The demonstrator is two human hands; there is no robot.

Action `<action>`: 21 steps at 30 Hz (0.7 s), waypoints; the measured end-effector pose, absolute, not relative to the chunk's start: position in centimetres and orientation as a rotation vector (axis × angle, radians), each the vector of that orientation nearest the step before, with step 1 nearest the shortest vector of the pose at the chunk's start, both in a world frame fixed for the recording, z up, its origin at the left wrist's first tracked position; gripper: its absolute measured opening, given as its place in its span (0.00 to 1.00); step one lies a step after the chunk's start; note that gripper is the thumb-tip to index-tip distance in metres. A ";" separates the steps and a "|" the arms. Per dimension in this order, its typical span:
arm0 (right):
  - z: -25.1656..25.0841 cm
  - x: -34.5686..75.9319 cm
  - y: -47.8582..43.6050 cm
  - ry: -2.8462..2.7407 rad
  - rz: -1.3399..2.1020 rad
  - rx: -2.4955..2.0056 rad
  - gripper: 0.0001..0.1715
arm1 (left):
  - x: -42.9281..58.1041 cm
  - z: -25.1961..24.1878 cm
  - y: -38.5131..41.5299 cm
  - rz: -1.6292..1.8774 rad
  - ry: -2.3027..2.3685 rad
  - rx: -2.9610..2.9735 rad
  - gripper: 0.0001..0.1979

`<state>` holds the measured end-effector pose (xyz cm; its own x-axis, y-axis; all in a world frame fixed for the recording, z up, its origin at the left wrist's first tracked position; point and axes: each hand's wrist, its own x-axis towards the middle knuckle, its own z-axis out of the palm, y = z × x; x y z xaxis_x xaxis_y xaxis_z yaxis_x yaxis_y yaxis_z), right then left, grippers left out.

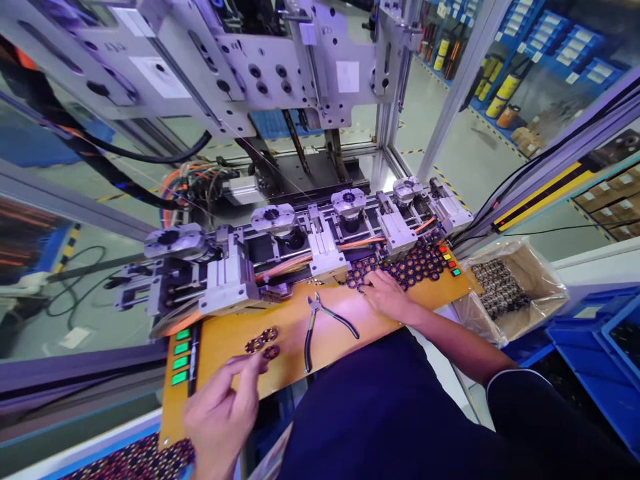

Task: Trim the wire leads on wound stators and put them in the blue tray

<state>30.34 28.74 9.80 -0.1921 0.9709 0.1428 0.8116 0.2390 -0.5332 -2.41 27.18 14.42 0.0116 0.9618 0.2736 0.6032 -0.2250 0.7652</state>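
My left hand [223, 407] hovers over the near left of the orange work board [330, 337], thumb and fingers pinched close beside three small wound ring parts [263, 341]; whether it grips one is unclear. My right hand [387, 293] lies on a pile of several dark ring parts [407, 265] at the board's far right, fingers curled into them. Black-handled pliers [320, 320] lie on the board between my hands.
A machine with four round fixtures [273, 217] runs along the board's far edge. Green buttons [180, 353] sit at the left, coloured buttons [447, 260] at the right. A lined carton of parts [500, 287] and blue bins [595, 347] stand to the right.
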 end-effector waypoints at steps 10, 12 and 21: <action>17.7 24.7 25.9 -1.730 1.006 -1.190 0.12 | 3.7 19.0 27.9 0.927 1.002 2.166 0.18; 19.2 24.1 25.5 -1.642 1.131 -1.115 0.19 | 4.1 19.7 27.6 1.045 0.964 2.258 0.14; 19.6 23.6 26.1 -1.293 1.505 -0.941 0.14 | 3.7 19.3 27.2 1.181 0.965 2.260 0.15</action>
<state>23.55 26.09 19.63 -0.2942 0.9557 0.0114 -0.1557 -0.0361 -0.9871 3.70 27.17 19.32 0.4010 0.7365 0.5447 0.3870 -0.6751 0.6280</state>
